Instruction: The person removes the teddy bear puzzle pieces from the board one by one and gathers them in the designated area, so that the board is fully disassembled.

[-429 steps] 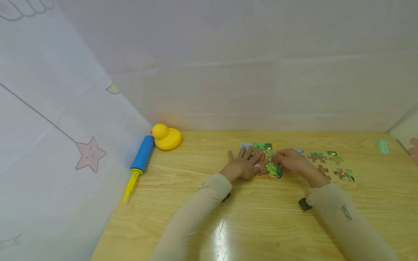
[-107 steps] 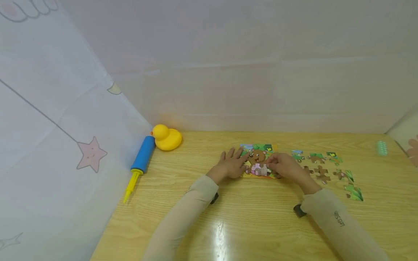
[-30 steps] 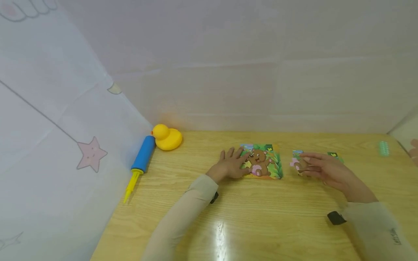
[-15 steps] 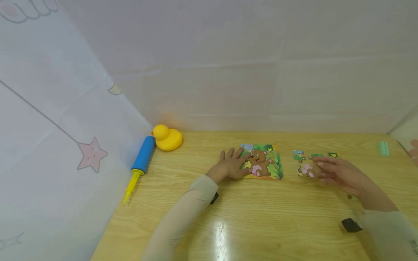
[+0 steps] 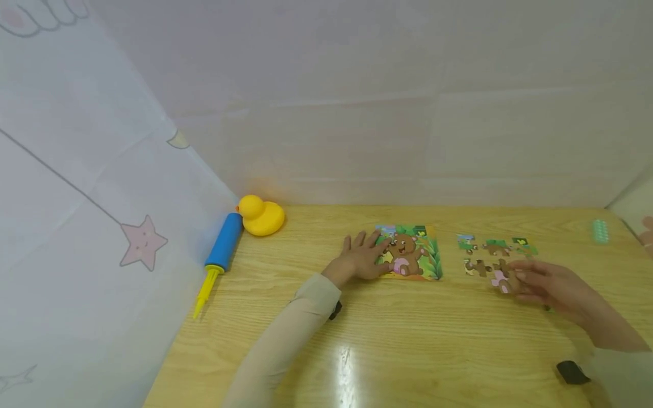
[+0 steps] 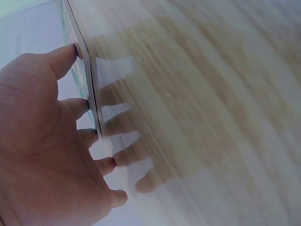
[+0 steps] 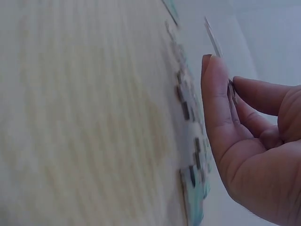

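My left hand (image 5: 359, 262) rests with fingers spread on the left side of a flat bear picture card (image 5: 408, 255). In the left wrist view, the thumb and some fingertips of the left hand (image 6: 42, 136) touch the card's edge (image 6: 89, 80). Out to the right, my right hand (image 5: 556, 289) pinches a pink and brown puzzle piece (image 5: 501, 280) above the loose pieces. In the right wrist view, the right hand (image 7: 254, 141) holds the thin puzzle piece (image 7: 213, 37) between thumb and fingers, off the table.
Loose puzzle pieces lie right of the card, among them a blue-green one (image 5: 465, 242), a bear-ear one (image 5: 496, 246) and a brown one (image 5: 476, 267). A yellow duck (image 5: 261, 216) and a blue pump (image 5: 224, 241) stand at the left. A pale green object (image 5: 600, 231) lies far right.
From over the picture card, my right hand has carried the pink and brown piece rightward above the loose pieces. Lately my left hand has stayed on the card's left side.
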Tool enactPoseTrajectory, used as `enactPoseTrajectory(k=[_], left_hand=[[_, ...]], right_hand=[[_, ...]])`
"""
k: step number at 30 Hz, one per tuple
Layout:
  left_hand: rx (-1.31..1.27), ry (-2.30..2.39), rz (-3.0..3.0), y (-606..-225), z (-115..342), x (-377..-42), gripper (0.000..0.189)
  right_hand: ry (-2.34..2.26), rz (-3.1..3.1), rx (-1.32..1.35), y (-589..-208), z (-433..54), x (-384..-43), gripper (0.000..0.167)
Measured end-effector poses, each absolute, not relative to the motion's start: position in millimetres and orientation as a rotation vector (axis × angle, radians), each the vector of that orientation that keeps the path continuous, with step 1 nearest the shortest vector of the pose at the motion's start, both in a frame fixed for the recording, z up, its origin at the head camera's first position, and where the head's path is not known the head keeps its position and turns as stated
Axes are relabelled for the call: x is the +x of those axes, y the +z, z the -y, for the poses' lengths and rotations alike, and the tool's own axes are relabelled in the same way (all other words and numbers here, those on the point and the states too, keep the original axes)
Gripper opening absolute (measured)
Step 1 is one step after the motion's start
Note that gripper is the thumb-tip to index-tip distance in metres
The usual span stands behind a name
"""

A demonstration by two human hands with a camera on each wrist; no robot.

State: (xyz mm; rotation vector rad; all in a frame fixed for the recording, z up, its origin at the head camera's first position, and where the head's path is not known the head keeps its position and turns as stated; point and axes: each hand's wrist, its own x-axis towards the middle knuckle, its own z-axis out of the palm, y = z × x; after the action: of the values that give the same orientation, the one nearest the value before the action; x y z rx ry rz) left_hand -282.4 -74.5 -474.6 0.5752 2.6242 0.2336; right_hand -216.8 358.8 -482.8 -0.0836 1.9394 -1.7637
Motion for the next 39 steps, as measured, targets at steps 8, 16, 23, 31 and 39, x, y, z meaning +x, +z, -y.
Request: enactPoseTrajectory(k=[8, 16, 23, 31, 39], left_hand=[[0.571, 0.243, -2.63, -475.3, 76.4, -284.1, 0.073], [0.578, 0.258, -2.629, -474.8, 77.5, -285.1, 0.073], [0.572, 0.252, -2.617, -472.0, 75.8, -282.8, 0.073], [0.555, 0.245, -2.603, -470.1, 73.3, -280.5, 0.073], [0.555, 0.244, -2.609, -470.3, 72.6, -281.1, 0.073]], right_hand=[[-1.765, -1.87, -0.002, -488.3, -368.6, -205.4, 0.028], [-1.632, -1.984, -0.061, -483.6, -364.3, -200.6, 0.049], [-1.543, -2.063, -0.041, -479.0, -360.9, -193.4, 0.051], [-1.403, -2.198, 0.028, -473.2, -363.2, -186.2, 0.067], [-1.324, -2.239, 0.062, -468.7, -366.1, -186.7, 0.07]])
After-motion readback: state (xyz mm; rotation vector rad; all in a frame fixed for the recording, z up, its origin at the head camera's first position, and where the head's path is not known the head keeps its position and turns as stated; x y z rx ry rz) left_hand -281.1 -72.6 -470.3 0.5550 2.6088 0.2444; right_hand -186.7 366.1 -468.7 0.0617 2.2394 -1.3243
